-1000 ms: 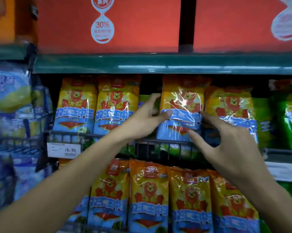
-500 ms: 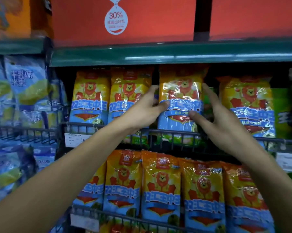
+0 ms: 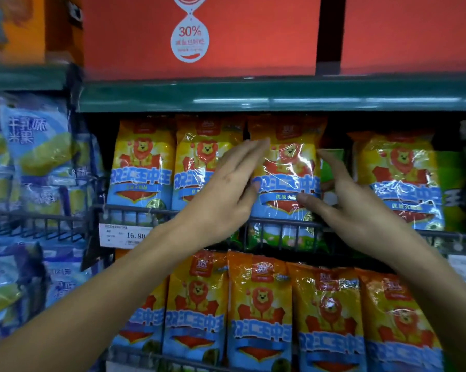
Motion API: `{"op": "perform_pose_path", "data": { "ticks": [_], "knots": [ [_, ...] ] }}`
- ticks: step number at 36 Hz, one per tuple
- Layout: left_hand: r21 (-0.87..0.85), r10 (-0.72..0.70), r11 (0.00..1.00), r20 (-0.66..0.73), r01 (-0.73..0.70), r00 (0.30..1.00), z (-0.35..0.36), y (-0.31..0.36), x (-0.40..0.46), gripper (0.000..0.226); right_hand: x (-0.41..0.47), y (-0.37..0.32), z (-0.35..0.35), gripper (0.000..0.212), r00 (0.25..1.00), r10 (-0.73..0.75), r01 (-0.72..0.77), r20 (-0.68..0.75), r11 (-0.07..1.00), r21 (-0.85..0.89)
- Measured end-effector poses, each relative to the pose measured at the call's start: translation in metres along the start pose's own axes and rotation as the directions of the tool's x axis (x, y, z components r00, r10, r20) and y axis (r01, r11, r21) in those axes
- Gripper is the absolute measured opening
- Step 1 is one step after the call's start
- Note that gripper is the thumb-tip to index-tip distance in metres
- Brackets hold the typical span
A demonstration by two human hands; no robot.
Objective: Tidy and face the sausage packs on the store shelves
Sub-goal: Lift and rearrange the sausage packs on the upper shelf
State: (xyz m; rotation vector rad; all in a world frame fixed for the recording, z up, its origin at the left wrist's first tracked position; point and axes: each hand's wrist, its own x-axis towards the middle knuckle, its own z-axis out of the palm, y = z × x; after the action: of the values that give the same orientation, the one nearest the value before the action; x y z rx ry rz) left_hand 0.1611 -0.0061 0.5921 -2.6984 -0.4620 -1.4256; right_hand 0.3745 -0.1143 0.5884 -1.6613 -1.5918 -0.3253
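Yellow and blue sausage packs with a lion picture stand upright in a row behind a black wire rail (image 3: 280, 224). The third pack (image 3: 287, 178) stands between my hands. My left hand (image 3: 226, 194) lies against its left edge, fingers nearly straight, thumb on its front. My right hand (image 3: 342, 200) holds its right edge, thumb on the front and fingers reaching behind the side. Two like packs (image 3: 142, 167) stand to the left and one (image 3: 398, 178) to the right. A second row of the same packs (image 3: 261, 312) fills the shelf below.
Green packs (image 3: 457, 189) stand at the far right, one showing behind my right hand. Blue and white packs (image 3: 36, 157) fill the left bay. A price tag (image 3: 123, 234) hangs on the rail. A green shelf edge (image 3: 253, 95) with red boxes (image 3: 199, 33) runs above.
The held pack has shifted left, closing up toward the second pack. Both hands stayed at its sides, the left fingers now straighter along its edge. The view has moved closer.
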Motion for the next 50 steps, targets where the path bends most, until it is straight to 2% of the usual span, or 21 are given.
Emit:
{"op": "perform_pose_path", "data": {
  "ticks": [2,4,11,15,17,19,22,24,26,30,32,35,38,40,42,44,47,50],
  "knots": [
    [0.197,0.082,0.976,0.056,-0.091,0.995,0.002,-0.004,-0.006,0.054,0.002,0.003,0.0,0.083,1.0,-0.006,0.006,-0.03,1.0,0.012],
    [0.287,0.08,0.951,0.12,-0.111,0.99,0.006,-0.007,-0.008,0.056,0.002,0.002,0.002,0.085,0.998,-0.007,0.009,-0.057,1.0,0.026],
    [0.357,0.083,0.924,0.168,-0.139,0.982,0.002,-0.014,-0.005,0.061,0.002,-0.004,0.004,0.083,1.0,-0.001,0.001,-0.007,1.0,0.005],
    [0.374,0.106,0.915,0.145,-0.153,0.984,0.0,-0.015,-0.009,0.06,-0.006,-0.006,0.005,0.084,1.0,0.005,-0.005,0.002,1.0,0.0],
    [0.385,0.108,0.911,0.116,-0.146,0.987,0.001,-0.014,-0.006,0.06,-0.01,-0.007,0.01,0.083,0.992,-0.045,0.04,-0.114,0.998,-0.043],
    [0.407,0.096,0.904,0.099,-0.129,0.99,0.003,-0.016,-0.002,0.061,-0.014,-0.01,0.013,0.079,0.954,-0.166,0.14,-0.249,0.983,-0.118],
    [0.434,0.065,0.894,0.114,-0.109,0.991,0.008,-0.02,0.003,0.059,-0.014,-0.013,0.023,0.069,0.932,-0.302,0.257,-0.202,0.941,-0.221],
    [0.416,0.072,0.902,0.119,-0.115,0.99,0.011,-0.023,0.004,0.058,-0.013,-0.014,0.031,0.068,0.94,-0.314,0.261,-0.136,0.915,-0.308],
    [0.401,0.069,0.909,0.117,-0.111,0.991,0.012,-0.026,0.005,0.057,-0.012,-0.014,0.035,0.067,0.943,-0.305,0.245,-0.131,0.907,-0.343],
    [0.389,0.066,0.915,0.115,-0.106,0.991,0.011,-0.024,0.005,0.059,-0.012,-0.015,0.031,0.067,0.946,-0.298,0.248,-0.13,0.92,-0.303],
    [0.377,0.056,0.921,0.125,-0.099,0.991,0.01,-0.022,0.005,0.06,-0.013,-0.017,0.025,0.063,0.947,-0.285,0.257,-0.148,0.949,-0.183],
    [0.325,0.052,0.943,0.086,-0.078,0.995,0.008,-0.014,0.007,0.065,-0.025,-0.011,0.008,0.047,0.931,-0.231,0.255,-0.284,0.965,0.051],
    [0.161,0.166,0.975,-0.063,-0.154,0.984,0.014,0.01,0.009,0.056,-0.042,0.007,-0.016,0.034,0.867,-0.223,0.25,-0.445,0.968,0.002],
    [0.043,0.192,0.981,-0.105,-0.189,0.976,0.025,0.029,0.011,0.046,-0.053,0.026,-0.036,0.033,0.841,-0.183,0.198,-0.509,0.98,-0.024],
    [-0.106,0.138,0.984,-0.049,-0.142,0.989,0.037,0.05,0.017,0.044,-0.062,0.047,-0.057,0.038,0.836,-0.099,0.107,-0.54,0.994,-0.016],
    [-0.185,0.055,0.982,0.032,-0.048,0.998,0.051,0.068,0.029,0.049,-0.066,0.066,-0.074,0.047,0.849,-0.02,0.011,-0.527,1.0,-0.022],
    [-0.209,-0.071,0.973,0.121,0.095,0.99,0.071,0.088,0.053,0.062,-0.066,0.088,-0.09,0.067,0.893,0.044,-0.095,-0.448,0.991,-0.092],
    [-0.111,-0.171,0.973,0.247,0.203,0.954,0.089,0.099,0.072,0.075,-0.057,0.109,-0.097,0.083,0.944,0.123,-0.186,-0.308,0.965,-0.186]
  ]
}}
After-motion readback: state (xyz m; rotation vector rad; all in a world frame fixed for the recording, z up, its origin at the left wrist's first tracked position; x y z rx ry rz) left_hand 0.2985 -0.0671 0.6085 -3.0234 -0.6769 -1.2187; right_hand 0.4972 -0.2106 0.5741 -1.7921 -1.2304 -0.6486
